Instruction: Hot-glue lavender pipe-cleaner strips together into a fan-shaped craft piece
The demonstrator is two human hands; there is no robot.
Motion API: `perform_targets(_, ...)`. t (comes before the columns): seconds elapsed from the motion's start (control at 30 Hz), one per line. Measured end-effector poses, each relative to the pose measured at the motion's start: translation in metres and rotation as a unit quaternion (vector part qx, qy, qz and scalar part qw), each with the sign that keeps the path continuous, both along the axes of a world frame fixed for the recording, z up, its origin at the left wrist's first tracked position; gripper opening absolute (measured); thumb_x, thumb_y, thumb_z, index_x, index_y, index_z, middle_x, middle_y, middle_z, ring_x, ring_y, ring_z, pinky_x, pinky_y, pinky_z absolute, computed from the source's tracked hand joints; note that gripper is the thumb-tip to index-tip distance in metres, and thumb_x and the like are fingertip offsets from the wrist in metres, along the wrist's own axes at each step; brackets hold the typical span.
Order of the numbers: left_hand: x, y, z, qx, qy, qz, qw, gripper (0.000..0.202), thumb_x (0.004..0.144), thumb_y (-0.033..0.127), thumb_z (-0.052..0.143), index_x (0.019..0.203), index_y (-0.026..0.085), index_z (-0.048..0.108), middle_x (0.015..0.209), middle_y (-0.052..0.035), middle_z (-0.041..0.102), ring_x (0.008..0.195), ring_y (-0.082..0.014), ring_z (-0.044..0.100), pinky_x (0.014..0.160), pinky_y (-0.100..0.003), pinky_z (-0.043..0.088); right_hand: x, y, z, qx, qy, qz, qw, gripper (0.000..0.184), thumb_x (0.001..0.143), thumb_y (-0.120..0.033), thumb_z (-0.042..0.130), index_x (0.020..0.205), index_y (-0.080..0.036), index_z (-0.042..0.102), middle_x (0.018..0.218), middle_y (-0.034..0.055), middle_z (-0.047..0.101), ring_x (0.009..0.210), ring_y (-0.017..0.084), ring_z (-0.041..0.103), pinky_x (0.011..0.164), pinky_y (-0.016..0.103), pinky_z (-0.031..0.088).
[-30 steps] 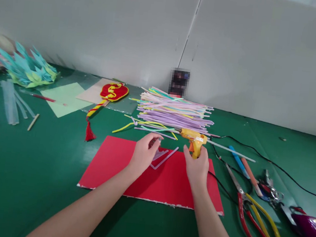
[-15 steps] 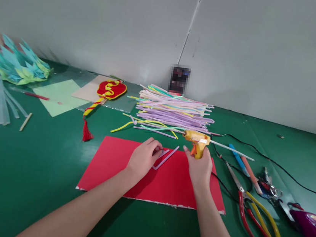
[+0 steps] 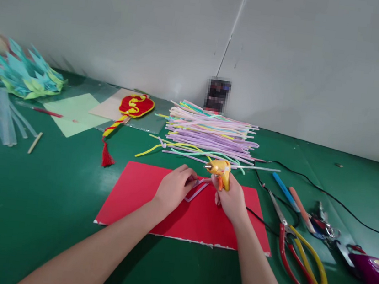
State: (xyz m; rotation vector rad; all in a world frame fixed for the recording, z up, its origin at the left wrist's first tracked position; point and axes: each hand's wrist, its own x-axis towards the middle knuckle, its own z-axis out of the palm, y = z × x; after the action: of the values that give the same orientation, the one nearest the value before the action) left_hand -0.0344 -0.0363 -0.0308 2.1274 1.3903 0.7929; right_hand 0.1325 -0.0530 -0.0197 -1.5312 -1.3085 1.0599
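Two bare forearms reached forward, both hands low and near each other.
The left forearm slanted in from the lower left to a nearly straight left wrist; the left hand lay back upward, its fingers bent inward toward the right, fingertips partly hidden. The right forearm rose from the lower right, leaning left; the right hand was curled in a grip, just apart from the left, some of its fingers hidden from view.
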Motion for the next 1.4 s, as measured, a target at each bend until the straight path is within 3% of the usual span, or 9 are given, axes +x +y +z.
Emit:
perform_targets(0.17, 0.0, 0.0, 0.0, 0.001, 0.003, -0.004, 1.0, 0.007, 0.083, 0.023, 0.051, 0.081, 0.02, 0.057, 0.083, -0.0012, 0.056, 0.076, -0.0149, 0.057, 0.064, -0.026, 0.044, 0.0, 0.001, -0.005, 0.004, -0.029, -0.03, 0.999, 0.034, 0.075, -0.052, 0.052, 0.082, -0.019, 0.048, 0.055, -0.0009, 0.06, 0.033, 0.01, 0.046, 0.033, 0.021, 0.037)
perform_targets(0.37, 0.0, 0.0, 0.0, 0.003, 0.004, -0.002, 1.0, 0.006, 0.082, 0.022, 0.052, 0.082, 0.02, 0.057, 0.083, -0.0014, 0.056, 0.076, -0.0151, 0.057, 0.064, -0.026, 0.045, -0.001, 0.001, -0.007, 0.017, -0.013, -0.034, 0.999, 0.035, 0.074, -0.052, 0.052, 0.086, -0.019, 0.05, 0.074, 0.0037, 0.066, 0.034, 0.008, 0.045, 0.033, 0.022, 0.038)
perform_targets(0.5, 0.0, 0.001, 0.001, 0.0, -0.003, 0.001, 1.0, 0.006, 0.082, 0.023, 0.052, 0.081, 0.02, 0.058, 0.082, -0.0013, 0.056, 0.074, -0.0148, 0.057, 0.064, -0.027, 0.045, -0.001, 0.0, -0.005, 0.008, -0.041, -0.042, 0.998, 0.035, 0.073, -0.054, 0.053, 0.08, -0.02, 0.049, 0.061, 0.0003, 0.063, 0.034, 0.01, 0.046, 0.034, 0.022, 0.037)
perform_targets(0.63, 0.0, 0.0, 0.001, 0.0, -0.005, 0.001, 1.0, 0.007, 0.083, 0.023, 0.051, 0.08, 0.02, 0.057, 0.081, -0.0009, 0.056, 0.074, -0.0146, 0.056, 0.063, -0.026, 0.044, -0.002, 0.0, -0.004, -0.001, -0.045, -0.033, 0.998, 0.035, 0.073, -0.054, 0.053, 0.08, -0.02, 0.048, 0.062, -0.0006, 0.063, 0.034, 0.01, 0.047, 0.035, 0.022, 0.038)
perform_targets(0.8, 0.0, 0.0, 0.0, 0.002, 0.006, 0.001, 1.0, 0.006, 0.083, 0.022, 0.051, 0.082, 0.02, 0.057, 0.083, -0.0011, 0.056, 0.075, -0.0149, 0.057, 0.063, -0.026, 0.045, -0.001, 0.0, -0.005, -0.003, -0.083, -0.049, 0.995, 0.031, 0.075, -0.052, 0.052, 0.077, -0.021, 0.047, 0.041, -0.0073, 0.047, 0.033, 0.013, 0.048, 0.035, 0.022, 0.036)
perform_targets(1.07, -0.001, 0.001, -0.001, 0.004, 0.009, 0.0, 1.0, 0.007, 0.082, 0.022, 0.051, 0.083, 0.02, 0.057, 0.084, -0.0019, 0.057, 0.077, -0.0155, 0.057, 0.064, -0.027, 0.045, -0.002, -0.002, -0.005, -0.004, -0.092, -0.057, 0.994, 0.029, 0.075, -0.05, 0.051, 0.076, -0.022, 0.045, 0.041, -0.0069, 0.047, 0.033, 0.014, 0.048, 0.036, 0.023, 0.036)
perform_targets(1.2, -0.001, 0.0, -0.001, 0.002, 0.003, 0.002, 1.0, 0.006, 0.082, 0.022, 0.051, 0.083, 0.021, 0.057, 0.085, -0.0018, 0.057, 0.077, -0.0155, 0.057, 0.065, -0.027, 0.046, 0.001, -0.002, -0.007, 0.013, -0.137, -0.088, 0.987, 0.027, 0.076, -0.049, 0.051, 0.079, -0.022, 0.047, 0.047, -0.0048, 0.05, 0.037, 0.014, 0.049, 0.04, 0.023, 0.036)
perform_targets(1.4, -0.001, 0.0, 0.001, -0.002, -0.005, -0.001, 1.0, 0.008, 0.083, 0.022, 0.05, 0.082, 0.02, 0.057, 0.084, -0.0015, 0.056, 0.075, -0.0149, 0.057, 0.066, -0.027, 0.046, 0.015, 0.003, -0.011, 0.046, -0.223, -0.189, 0.955, 0.03, 0.075, -0.047, 0.05, 0.088, -0.02, 0.053, 0.071, 0.0044, 0.062, 0.056, 0.018, 0.055, 0.052, 0.027, 0.039)
